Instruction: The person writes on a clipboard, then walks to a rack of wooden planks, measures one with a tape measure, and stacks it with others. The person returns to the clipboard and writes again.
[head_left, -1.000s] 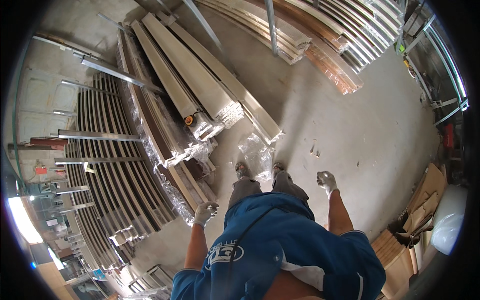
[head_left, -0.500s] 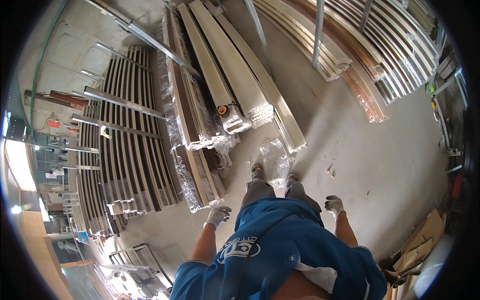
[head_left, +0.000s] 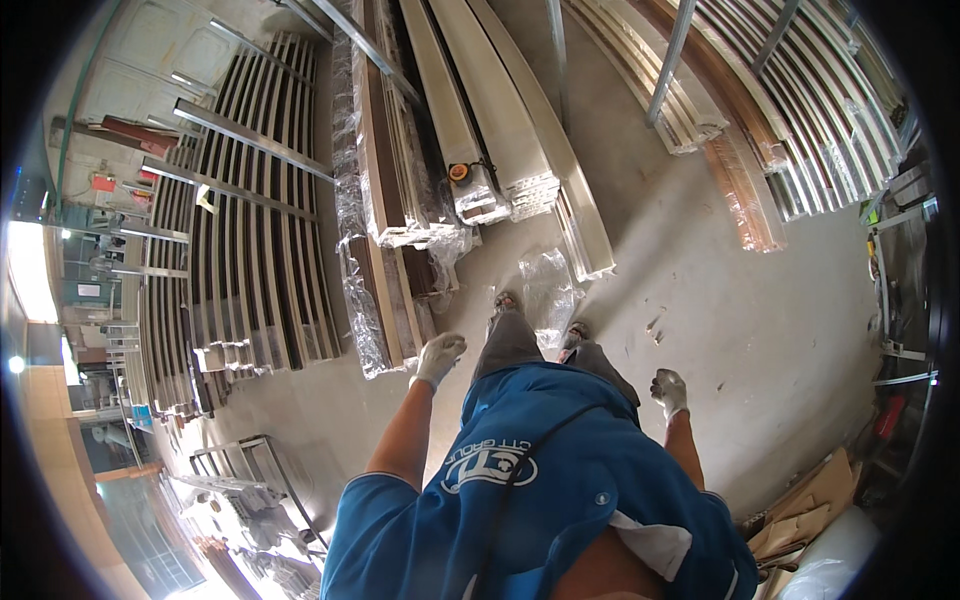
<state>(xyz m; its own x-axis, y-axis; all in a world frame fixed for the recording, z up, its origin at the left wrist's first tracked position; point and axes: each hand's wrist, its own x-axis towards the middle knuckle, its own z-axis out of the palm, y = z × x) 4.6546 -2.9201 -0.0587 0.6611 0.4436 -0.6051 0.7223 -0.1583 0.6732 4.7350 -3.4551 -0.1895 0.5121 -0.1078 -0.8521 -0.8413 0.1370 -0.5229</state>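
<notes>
From where I'm standing, the person is stepping in closer to the stacks: the left shoe (head_left: 506,301) is now reaching ahead of the right shoe (head_left: 577,335), where a second ago the two were standing nearly level. The gloved left hand (head_left: 440,358) is hanging just beside the near end of the film-wrapped bundle (head_left: 378,310); half a second ago it was hanging just short of that end. Its fingers are bending loosely, and it is holding nothing that I can see. The gloved right hand (head_left: 669,391) is hanging over the bare floor (head_left: 780,350), out to the side of the legs; its fingers are curling inward, but I can't tell how tightly. The wrapped bundle is lying along the left of the pale profiles (head_left: 510,120), and the round orange-and-black object (head_left: 459,173) is still sitting on their near end. A crumpled clear sheet (head_left: 548,290) is still lying by the shoes. The folded cardboard (head_left: 815,505) is showing lower at the right, as the person's view is turning.
</notes>
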